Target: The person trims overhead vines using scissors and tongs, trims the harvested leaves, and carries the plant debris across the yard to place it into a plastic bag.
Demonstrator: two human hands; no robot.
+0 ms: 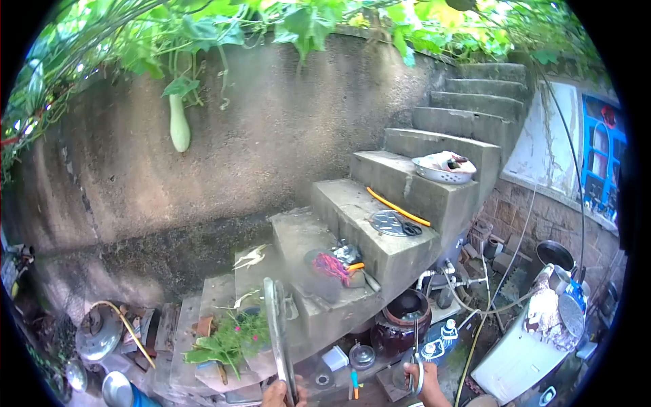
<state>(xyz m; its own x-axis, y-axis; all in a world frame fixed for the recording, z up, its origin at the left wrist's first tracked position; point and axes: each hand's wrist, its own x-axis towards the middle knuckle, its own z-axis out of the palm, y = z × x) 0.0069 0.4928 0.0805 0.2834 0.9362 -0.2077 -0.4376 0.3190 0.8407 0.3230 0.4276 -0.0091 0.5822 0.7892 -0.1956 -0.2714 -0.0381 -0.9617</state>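
At the bottom centre, my left hand (274,395) is closed around the lower end of a long, grey, flat metal object (277,332). I see it nearly edge-on, standing upright, and cannot make out its kind. To the right, my right hand (428,388) grips a pair of scissors (416,349). Their thin blades point up and a loop of the handle shows by the fingers. Between the two hands, farther down, lies a tool with a teal and orange handle (354,384). A dark brown glazed jar (400,328) stands beyond the scissors.
Concrete steps (380,169) climb to the right, bearing a white colander (444,175), a yellow hose piece (397,207), a metal disc (390,222) and pink string (331,266). Leafy plants (230,342) sit left of my left hand. A white cabinet (508,370) stands right. A gourd (179,125) hangs above.
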